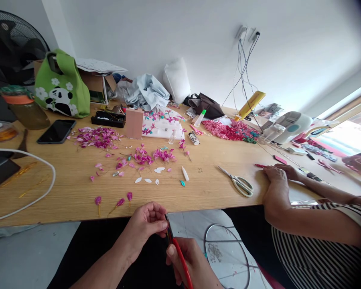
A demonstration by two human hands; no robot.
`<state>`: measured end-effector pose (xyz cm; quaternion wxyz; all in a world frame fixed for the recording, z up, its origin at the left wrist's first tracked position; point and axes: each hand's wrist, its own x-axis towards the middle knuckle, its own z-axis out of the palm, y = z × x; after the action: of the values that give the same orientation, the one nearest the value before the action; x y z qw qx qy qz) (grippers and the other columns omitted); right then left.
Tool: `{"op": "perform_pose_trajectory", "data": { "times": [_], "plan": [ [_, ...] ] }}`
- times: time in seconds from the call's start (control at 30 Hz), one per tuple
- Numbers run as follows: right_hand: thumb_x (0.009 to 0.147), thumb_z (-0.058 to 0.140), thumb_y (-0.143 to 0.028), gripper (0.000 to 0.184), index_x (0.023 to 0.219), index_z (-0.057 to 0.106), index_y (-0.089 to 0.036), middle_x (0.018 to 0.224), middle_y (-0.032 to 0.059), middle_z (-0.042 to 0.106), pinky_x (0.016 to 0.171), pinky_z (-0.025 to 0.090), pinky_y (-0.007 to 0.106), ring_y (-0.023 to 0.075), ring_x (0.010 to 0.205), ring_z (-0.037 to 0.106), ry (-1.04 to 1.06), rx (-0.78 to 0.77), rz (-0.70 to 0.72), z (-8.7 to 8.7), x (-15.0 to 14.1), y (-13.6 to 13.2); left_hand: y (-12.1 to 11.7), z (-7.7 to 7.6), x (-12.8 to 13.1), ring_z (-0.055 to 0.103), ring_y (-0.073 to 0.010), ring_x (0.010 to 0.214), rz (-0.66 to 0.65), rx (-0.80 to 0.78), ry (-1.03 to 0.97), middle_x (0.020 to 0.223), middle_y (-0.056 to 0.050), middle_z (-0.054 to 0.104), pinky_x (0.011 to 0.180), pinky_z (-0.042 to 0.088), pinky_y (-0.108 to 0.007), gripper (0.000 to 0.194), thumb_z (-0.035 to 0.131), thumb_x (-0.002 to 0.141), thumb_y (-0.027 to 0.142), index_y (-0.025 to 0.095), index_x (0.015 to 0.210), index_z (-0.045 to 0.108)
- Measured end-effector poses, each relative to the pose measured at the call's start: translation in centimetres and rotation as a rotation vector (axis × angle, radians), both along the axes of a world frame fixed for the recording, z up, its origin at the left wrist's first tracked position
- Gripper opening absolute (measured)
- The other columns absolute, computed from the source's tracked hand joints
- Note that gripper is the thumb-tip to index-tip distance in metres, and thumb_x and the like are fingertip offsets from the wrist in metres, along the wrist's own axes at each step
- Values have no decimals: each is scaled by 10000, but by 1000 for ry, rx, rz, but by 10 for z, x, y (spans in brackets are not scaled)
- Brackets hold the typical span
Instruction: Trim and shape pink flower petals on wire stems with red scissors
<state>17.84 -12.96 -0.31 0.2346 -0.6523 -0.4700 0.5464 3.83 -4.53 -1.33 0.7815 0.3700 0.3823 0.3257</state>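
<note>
My right hand [185,261] is closed around red-handled pliers [180,257], whose dark jaws point up and away from me. My left hand [147,222] meets the jaws, thumb and fingers pinched on what looks like a thin golden wire, mostly hidden by the fingertips. Both hands are over my lap, just in front of the table edge. Close to the left hand, a magenta petal on a gold wire stem [129,196] lies on the table, with two similar ones to its left. White leaf-shaped pieces [148,180] and a teal leaf [183,183] lie farther back.
Scissors [239,182] lie right of centre on the wooden table [204,196]. Piles of magenta petals [96,137], a white tube [185,174] and a phone [56,131] are farther back. On the right, a co-worker's hands [275,173] rest near a red tool.
</note>
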Motion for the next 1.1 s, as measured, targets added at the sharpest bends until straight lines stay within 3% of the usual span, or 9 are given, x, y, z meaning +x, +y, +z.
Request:
{"op": "perform_pose_trajectory", "data": {
  "times": [0.27, 0.87, 1.1],
  "plan": [
    [735, 345, -847, 712, 658, 514, -159, 509, -22, 395, 407, 281, 193, 96, 435, 405, -53, -3, 23, 7, 2, 1, 1, 3, 1, 573, -128, 593, -1, -37, -5, 685, -2, 607, 578, 466, -260, 278, 734, 598, 144, 134, 842, 603],
    [781, 367, -791, 653, 626, 488, -169, 452, -28, 397, 375, 264, 182, 84, 387, 384, -54, -47, 81, 2, 9, 2, 3, 1, 0, 578, -128, 584, -30, -17, -8, 678, 1, 608, 570, 458, -259, 275, 713, 609, 126, 136, 862, 605],
    [766, 343, -820, 685, 674, 520, -164, 464, -30, 408, 409, 280, 200, 93, 407, 387, -3, -17, 5, -2, 6, 0, 3, 5, -1, 578, -130, 596, -16, -62, -32, 684, -3, 614, 582, 459, -260, 274, 761, 603, 165, 139, 835, 617]
  ]
}}
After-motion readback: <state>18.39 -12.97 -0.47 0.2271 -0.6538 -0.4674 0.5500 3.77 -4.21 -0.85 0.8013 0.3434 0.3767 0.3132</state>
